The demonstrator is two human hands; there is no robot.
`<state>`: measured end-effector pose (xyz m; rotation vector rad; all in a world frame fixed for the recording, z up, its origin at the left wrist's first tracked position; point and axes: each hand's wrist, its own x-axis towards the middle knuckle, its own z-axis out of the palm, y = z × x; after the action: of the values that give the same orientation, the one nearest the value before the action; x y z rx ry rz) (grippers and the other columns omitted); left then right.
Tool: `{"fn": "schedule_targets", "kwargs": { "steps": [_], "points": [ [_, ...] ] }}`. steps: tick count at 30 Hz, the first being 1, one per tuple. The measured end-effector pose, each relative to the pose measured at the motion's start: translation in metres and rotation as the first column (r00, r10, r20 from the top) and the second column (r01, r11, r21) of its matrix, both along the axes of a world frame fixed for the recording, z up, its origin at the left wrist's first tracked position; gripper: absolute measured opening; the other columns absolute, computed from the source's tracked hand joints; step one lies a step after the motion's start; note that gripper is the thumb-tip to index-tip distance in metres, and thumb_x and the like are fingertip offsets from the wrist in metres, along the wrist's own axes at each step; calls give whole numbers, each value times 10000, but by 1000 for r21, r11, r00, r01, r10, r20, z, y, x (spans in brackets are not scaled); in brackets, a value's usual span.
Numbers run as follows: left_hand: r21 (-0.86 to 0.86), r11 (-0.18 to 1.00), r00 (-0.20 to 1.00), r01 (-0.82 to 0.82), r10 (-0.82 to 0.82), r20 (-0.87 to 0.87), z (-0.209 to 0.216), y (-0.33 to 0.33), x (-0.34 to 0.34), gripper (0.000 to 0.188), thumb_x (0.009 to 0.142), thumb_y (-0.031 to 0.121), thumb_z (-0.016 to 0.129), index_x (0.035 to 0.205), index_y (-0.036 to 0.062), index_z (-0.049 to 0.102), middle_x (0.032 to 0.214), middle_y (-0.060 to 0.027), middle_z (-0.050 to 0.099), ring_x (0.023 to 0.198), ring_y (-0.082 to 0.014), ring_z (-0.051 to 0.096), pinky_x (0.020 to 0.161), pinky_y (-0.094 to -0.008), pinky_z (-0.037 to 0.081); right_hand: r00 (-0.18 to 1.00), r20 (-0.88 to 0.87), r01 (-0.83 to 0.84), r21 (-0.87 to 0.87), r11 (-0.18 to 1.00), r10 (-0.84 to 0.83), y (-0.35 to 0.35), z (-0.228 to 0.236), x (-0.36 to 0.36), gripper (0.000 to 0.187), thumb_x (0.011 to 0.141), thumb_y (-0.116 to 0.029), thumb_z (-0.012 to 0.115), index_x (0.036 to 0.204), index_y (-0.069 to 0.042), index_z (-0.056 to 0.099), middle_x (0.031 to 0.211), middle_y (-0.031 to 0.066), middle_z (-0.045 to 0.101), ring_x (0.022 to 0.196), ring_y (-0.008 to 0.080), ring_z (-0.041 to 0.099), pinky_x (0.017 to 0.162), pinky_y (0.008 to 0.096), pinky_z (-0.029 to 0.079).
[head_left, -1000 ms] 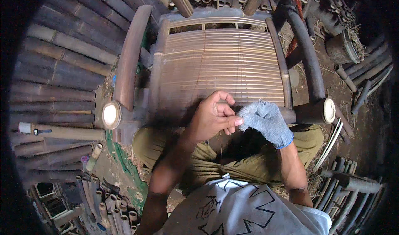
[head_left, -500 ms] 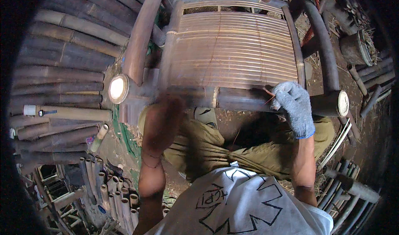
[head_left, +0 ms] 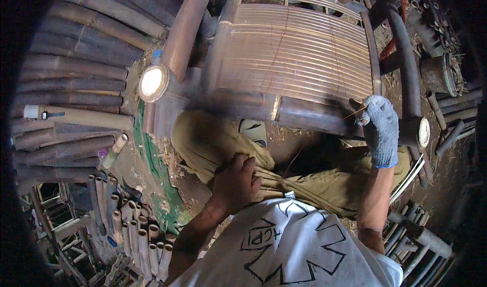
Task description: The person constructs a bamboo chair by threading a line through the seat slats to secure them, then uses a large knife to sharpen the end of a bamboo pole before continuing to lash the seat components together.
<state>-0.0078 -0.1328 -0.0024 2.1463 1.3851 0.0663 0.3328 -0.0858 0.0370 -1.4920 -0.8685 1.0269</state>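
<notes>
In front of me is a bamboo seat frame with a panel of slim slats [head_left: 299, 48] and a thick dark front rail [head_left: 309, 115]. My right hand [head_left: 380, 132], in a grey knitted glove, is at the rail's right end. Its fingers pinch a thin reddish-brown strand [head_left: 351, 116]. My left hand [head_left: 236, 183], bare, lies low on my lap against the olive trousers [head_left: 203, 140]. Its fingers are curled in, and whatever they hold, if anything, is hidden. Fine reddish strands [head_left: 281, 38] run across the slats.
Thick bamboo posts with pale cut ends [head_left: 153, 82] flank the seat. Dark bamboo poles [head_left: 76, 79] lie in rows to the left. Short bamboo tubes [head_left: 142, 233] stand bundled at lower left. A bucket-like container [head_left: 437, 75] sits at the right.
My left hand has dropped from beside the front rail to my lap. The gloved right hand stays near the rail's right end with the strand. The whole view has shifted slightly.
</notes>
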Motion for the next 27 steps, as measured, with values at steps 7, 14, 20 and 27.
{"fn": "schedule_targets", "kwargs": {
  "steps": [7,14,20,27],
  "points": [
    [71,986,984,153,-159,79,-15,-10,-3,321,803,311,680,860,-1,630,1046,-136,546,890,-327,615,750,-432,529,1000,-9,30,31,999,-30,3,-3,-1,183,935,-210,616,955,-29,625,721,22,602,647,110,546,629,250,435],
    [-231,964,989,133,-145,-33,-12,-12,25,531,739,388,763,1065,-15,650,1211,-166,537,1127,-354,539,924,-445,477,996,-93,8,46,999,-4,6,-9,6,190,935,-181,619,997,-1,622,768,36,599,685,115,553,656,258,447],
    [46,998,983,43,-50,175,-11,-11,42,816,661,273,827,1334,-13,465,1336,-194,489,1234,-385,456,1031,-449,403,998,-67,-8,89,996,14,3,-12,14,208,929,-177,625,1027,7,624,769,33,589,691,112,547,657,253,443],
    [-240,965,989,107,-80,121,-47,30,82,875,692,382,812,1337,-83,445,1286,-287,530,1208,-409,518,1032,-423,412,1000,-3,22,129,991,-22,7,-15,31,260,925,-231,608,1000,15,647,762,38,613,692,120,568,679,251,457]
  ]
}}
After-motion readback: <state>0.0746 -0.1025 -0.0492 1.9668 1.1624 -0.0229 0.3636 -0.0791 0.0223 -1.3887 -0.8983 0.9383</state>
